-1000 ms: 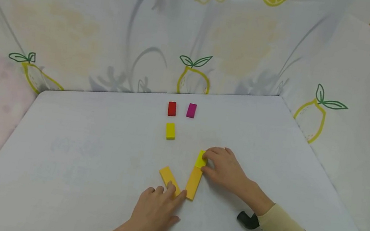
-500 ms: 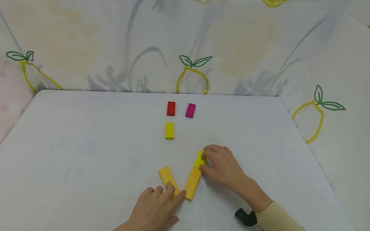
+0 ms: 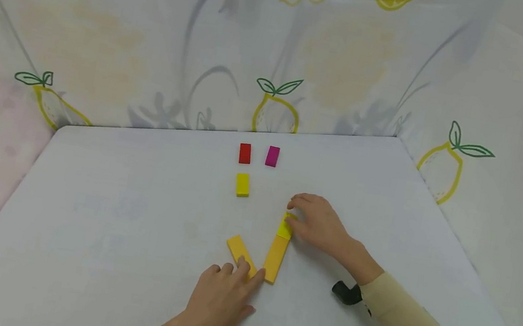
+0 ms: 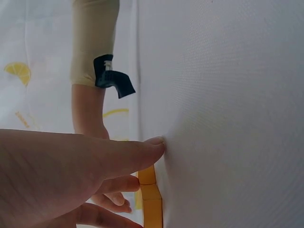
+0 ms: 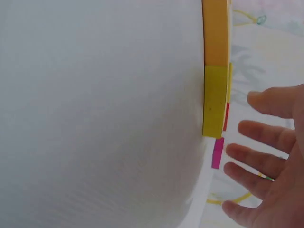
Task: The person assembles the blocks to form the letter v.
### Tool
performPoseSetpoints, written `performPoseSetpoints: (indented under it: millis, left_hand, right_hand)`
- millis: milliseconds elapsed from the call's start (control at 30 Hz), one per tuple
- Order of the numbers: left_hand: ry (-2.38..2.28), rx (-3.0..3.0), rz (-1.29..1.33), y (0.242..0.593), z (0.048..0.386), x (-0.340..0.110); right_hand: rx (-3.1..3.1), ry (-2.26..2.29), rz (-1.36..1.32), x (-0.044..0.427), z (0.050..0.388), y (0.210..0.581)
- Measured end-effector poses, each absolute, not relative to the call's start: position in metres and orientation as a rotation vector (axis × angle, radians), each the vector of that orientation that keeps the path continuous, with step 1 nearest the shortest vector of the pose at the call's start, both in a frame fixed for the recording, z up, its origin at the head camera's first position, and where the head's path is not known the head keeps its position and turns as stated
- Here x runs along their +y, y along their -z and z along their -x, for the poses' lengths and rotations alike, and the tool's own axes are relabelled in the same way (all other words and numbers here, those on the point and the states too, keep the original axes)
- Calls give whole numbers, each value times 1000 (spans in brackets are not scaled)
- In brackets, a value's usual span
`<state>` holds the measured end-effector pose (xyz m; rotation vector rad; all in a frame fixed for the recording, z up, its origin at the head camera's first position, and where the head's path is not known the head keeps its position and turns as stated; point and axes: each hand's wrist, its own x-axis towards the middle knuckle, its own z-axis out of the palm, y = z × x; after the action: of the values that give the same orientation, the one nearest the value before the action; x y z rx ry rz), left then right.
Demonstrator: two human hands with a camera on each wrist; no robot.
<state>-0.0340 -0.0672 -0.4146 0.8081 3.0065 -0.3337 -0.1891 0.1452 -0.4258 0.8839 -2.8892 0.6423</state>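
Observation:
Two long orange blocks form a V on the white table: the left one (image 3: pixel 238 246) slants, and the right one (image 3: pixel 275 259) runs away from me. A shorter yellow block (image 3: pixel 285 228) meets the right one's far end. My left hand (image 3: pixel 221 299) rests its fingertips on the slanted orange block and at the near end of the right one, with the thumb off to the side. Close above the short yellow block is my right hand (image 3: pixel 320 226). In the right wrist view its fingers (image 5: pixel 259 159) are spread, apart from the yellow block (image 5: pixel 215 100).
Another yellow block (image 3: pixel 242 185) lies beyond the V. Farther back are a red block (image 3: pixel 244 153) and a magenta block (image 3: pixel 272 156). A black curved fitting (image 3: pixel 347 293) juts from the right wrist. A lemon-print cloth (image 3: pixel 155 55) stands behind the table.
My right hand has let go of the short yellow block and lifted slightly away from it. The left hand and the blocks stay in place.

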Motion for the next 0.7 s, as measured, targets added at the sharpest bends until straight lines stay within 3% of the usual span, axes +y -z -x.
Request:
performPoseSetpoints:
  millis: [700]
  left_hand:
    - [331,3018,-806,415,33,-67]
  right_hand:
    - [-2957,-677,-840,136,253,432]
